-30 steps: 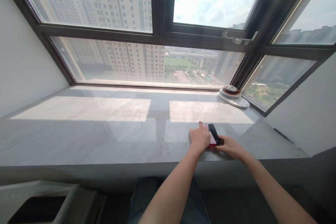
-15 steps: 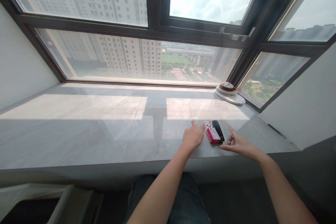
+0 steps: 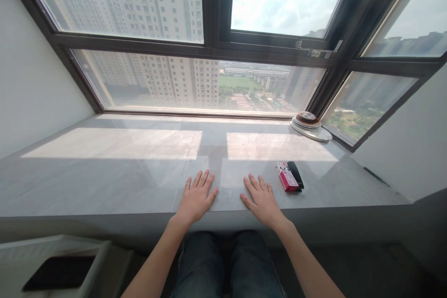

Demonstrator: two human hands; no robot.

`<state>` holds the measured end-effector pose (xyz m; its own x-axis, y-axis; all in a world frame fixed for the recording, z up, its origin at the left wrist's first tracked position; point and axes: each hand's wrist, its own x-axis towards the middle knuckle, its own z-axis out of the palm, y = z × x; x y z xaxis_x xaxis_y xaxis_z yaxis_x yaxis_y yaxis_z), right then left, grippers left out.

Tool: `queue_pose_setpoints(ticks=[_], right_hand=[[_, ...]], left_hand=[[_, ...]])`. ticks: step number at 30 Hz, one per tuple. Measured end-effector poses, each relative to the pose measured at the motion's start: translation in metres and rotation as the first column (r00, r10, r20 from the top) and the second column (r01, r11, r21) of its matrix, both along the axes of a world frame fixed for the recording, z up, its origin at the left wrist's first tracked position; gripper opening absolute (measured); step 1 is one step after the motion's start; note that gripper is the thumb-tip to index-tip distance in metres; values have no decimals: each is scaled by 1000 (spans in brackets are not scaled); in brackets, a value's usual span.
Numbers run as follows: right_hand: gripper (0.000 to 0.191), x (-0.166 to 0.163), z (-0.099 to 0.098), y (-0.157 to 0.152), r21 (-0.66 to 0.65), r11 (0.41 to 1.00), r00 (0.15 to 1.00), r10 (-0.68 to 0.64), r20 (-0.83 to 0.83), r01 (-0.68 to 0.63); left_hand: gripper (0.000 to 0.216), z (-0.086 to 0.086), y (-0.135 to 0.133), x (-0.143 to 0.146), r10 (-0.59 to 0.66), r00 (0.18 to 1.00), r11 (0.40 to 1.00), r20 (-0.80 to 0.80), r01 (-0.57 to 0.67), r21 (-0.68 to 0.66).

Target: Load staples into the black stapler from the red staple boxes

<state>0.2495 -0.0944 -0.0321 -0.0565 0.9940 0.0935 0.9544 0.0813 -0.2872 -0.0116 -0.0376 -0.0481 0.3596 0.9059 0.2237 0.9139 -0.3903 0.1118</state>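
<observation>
My left hand (image 3: pixel 196 198) lies flat on the grey marbled windowsill (image 3: pixel 122 186), palm down with its fingers spread, and holds nothing. Also palm down near the front edge is my right hand (image 3: pixel 260 201), fingers spread and empty. Just right of it, apart from the fingers, sits a small red and white box (image 3: pixel 288 181). A second small, mostly white box (image 3: pixel 281 166) touches its far side. Alongside both boxes lies a black stapler (image 3: pixel 296 175), pointing away from me.
A stack of round plates or discs (image 3: pixel 309 125) stands in the far right corner by the dark window frame (image 3: pixel 244 52). At lower left, below the sill, a black flat thing (image 3: pixel 59 273) rests on a pale piece of furniture (image 3: pixel 99 260).
Both hands have moved left, away from the boxes and stapler, and now lie flat on the sill. The boxes and stapler keep their places together. The view has shifted slightly.
</observation>
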Motion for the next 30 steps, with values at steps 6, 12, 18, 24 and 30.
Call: queue_pose_setpoints(ticks=[6,12,18,24,30], right_hand=[[66,-19,-9,37,10,986,970,-163,183,164],[67,-22,-10,35,5,982,962,-185,200,188],[68,-17,-9,40,-17,987,970,-155,189,161],[68,-15,-9,40,14,988,974,-151,168,151],[68,-18,-7,37,18,988,976,-157,152,156]], left_hand=[[59,4,8,26,82,997,997,2,-82,1],[60,5,8,32,102,995,995,15,-102,12],[61,7,9,33,115,993,993,1,-115,-10],[59,7,10,33,104,994,995,34,-104,-2],[58,9,9,33,96,994,995,57,-96,-10]])
